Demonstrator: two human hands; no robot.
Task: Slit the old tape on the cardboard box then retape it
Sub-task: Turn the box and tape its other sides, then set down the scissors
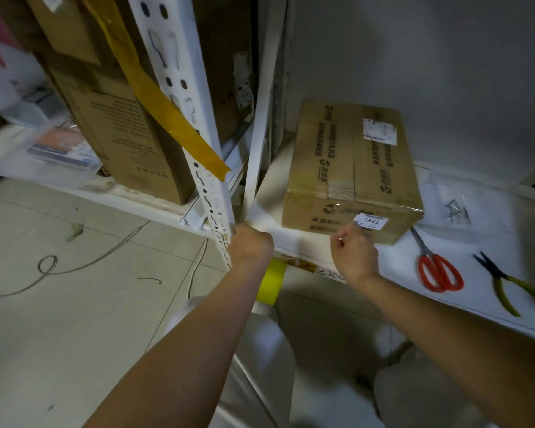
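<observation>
the cardboard box (352,171) sits on the white table (393,267) in front of you, close to the near edge, with clear tape running along its top seam and a small white label (370,221) reading 7863 on its near face. your right hand (354,253) is at the lower front of the box just below that label, fingers curled in with thumb and forefinger pinched together; what they pinch, if anything, cannot be made out. your left hand (250,244) is closed into a fist at the table's front left corner, next to the white slotted shelf post (212,193); whether it holds anything cannot be told. just below it, under the table edge, a yellow tape roll (271,285) shows. to the right of the box lie red-handled scissors (436,267) and, further right, yellow-handled pliers (507,282), both flat on the table and apart from your hands.
</observation>
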